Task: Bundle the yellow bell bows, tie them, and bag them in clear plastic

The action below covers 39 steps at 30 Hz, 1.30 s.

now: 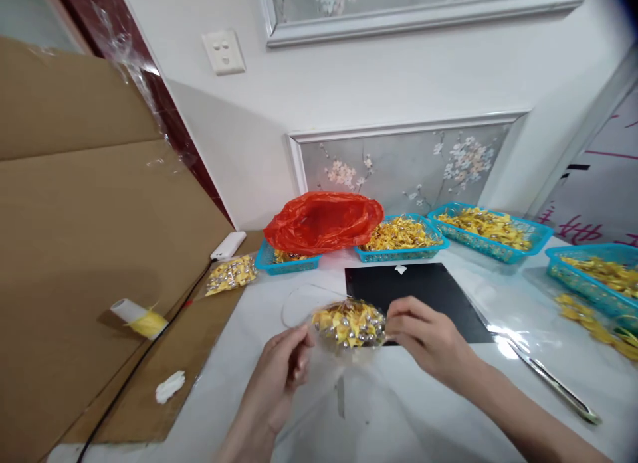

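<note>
Left hand (280, 365): grip pinching the clear bag's (349, 326) left end
Right hand (427, 337): grip pinching its right end
Bag's lie: midway between, long axis left-right, over the desk (214, 396), near the black mat (419, 290)

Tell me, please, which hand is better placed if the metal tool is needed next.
Probably the right hand: the metal tool lies to its right, while the left hand is farther off, across the clear bag.

Tabletop (229, 360) open beside left hand (284, 363); cardboard (100, 244) blocks farther left; baskets (403, 255) bar rear.
</note>
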Available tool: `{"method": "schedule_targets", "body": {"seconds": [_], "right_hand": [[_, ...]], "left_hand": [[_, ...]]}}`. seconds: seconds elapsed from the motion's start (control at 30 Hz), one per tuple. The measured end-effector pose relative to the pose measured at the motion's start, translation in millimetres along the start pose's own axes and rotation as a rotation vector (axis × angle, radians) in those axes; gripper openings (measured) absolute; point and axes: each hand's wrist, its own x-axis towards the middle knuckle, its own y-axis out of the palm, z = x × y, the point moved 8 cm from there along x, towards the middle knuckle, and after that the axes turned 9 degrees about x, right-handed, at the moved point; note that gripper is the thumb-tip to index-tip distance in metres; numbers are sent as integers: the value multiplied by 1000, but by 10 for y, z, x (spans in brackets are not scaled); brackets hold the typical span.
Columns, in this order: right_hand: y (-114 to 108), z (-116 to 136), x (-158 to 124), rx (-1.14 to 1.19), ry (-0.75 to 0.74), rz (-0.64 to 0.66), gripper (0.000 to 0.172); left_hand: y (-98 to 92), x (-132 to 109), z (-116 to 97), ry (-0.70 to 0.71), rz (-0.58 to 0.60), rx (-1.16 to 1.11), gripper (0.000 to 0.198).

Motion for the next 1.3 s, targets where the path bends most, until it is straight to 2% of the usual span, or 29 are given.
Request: {"method": "schedule_targets", "body": {"seconds": [0.2,0.3,0.47,0.6,0.7,0.77,0.83,0.9,1.0,1.07,1.2,1.3], "right_hand": [[-461,17,384,149,49,-54,13],[-555,-15,438,246,106,-58,18],[-522,-138,430,391,188,-57,20],[-478,-222,469,634,290,-96,18],[-403,-187,521,725,313,-79,22],[-332,-172,533,762,330,-70,24],[-251,-186,516,784,353,-64,26],[-201,-233,463,787,379,-78,27],[-236,-327,330,757,416,-114,26],[-325,-371,225,729,431,-109,23],[-523,-408,29,585,459,6,21],[-581,-369,-73,456,455,107,24]], "left_hand": [[364,-151,-431,-12,89,-261,31],[451,-254,-508,-60,136,-324,34],[462,-308,-486,-104,152,-350,36],[442,-309,-472,-42,128,-275,34],[309,-245,-485,155,39,-175,30],[151,-208,-528,384,-98,-95,22],[75,-159,-476,498,-177,-42,40],[123,-88,-370,502,-153,36,51],[281,-17,-230,461,-60,159,29],[344,-2,-199,471,-35,195,21],[377,18,-216,507,-29,200,19],[417,19,-211,487,-11,210,21]]}}
